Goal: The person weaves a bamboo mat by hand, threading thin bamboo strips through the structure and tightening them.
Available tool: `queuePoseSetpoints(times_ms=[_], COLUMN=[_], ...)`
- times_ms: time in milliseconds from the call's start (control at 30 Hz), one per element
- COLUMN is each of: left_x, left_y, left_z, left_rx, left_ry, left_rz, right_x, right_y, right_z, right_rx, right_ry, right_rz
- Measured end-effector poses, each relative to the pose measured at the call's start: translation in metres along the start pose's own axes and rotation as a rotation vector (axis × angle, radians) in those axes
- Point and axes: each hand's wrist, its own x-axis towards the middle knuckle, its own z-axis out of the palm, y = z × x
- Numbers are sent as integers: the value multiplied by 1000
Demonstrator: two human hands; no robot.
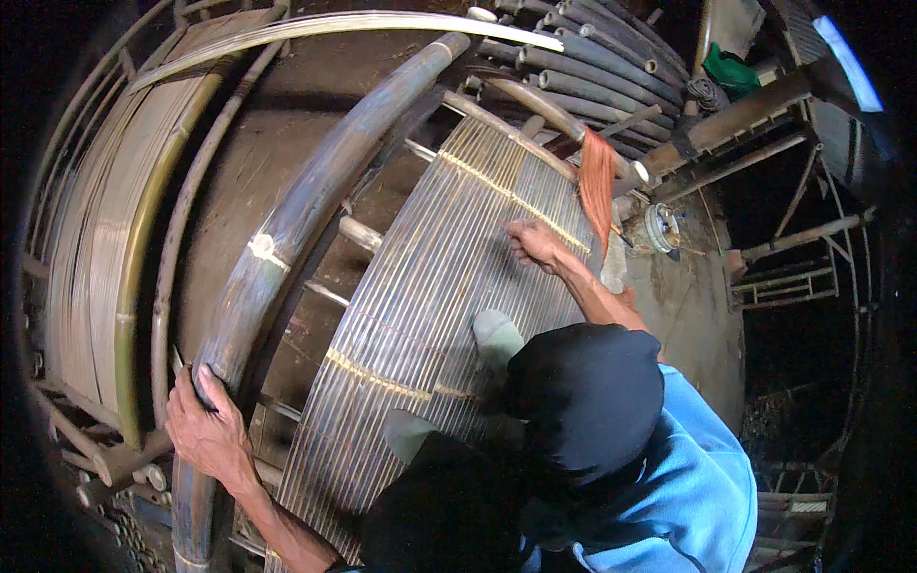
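My left hand (208, 430) grips the side of a thick, dark bamboo pole (315, 196), thumb on top and fingers round its outer edge. A thin pointed sliver (177, 359) sticks up beside those fingers; I cannot tell if it is a blade or bamboo. My right hand (533, 243) is closed above a platform of narrow bamboo slats (406, 286), near its far pale lashing (478, 179). Whatever its curled fingers hold, if anything, is hidden. My feet in grey socks (498, 338) rest on the slats, with my dark-clad knees above them.
Orange-brown cloth or fibre (598, 181) hangs over a crosspole at the platform's far right. Cut bamboo poles (602, 72) are stacked at the back. On the left stands a bamboo bench (95, 258). A round metal object (662, 227) sits on the floor to the right.
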Motion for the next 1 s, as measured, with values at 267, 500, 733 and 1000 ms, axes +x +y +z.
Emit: queuePoseSetpoints(times_ms=[267, 500, 733, 1000], left_x=[-3, 30, 71, 78], left_y=[143, 215, 154, 117], left_z=[19, 65, -60, -84], left_rx=[-919, -2131, -1277, -790], left_ry=[-166, -1294, -674, -408], left_rz=[146, -657, -352, -509], right_x=[-112, -126, -55, 54], right_y=[-121, -143, -172, -165], right_z=[96, 134, 103, 44], right_rx=[-773, -1087, -713, -829], right_ry=[-774, -1181, -319, -1041], right_rz=[-590, -742, -1667, -879])
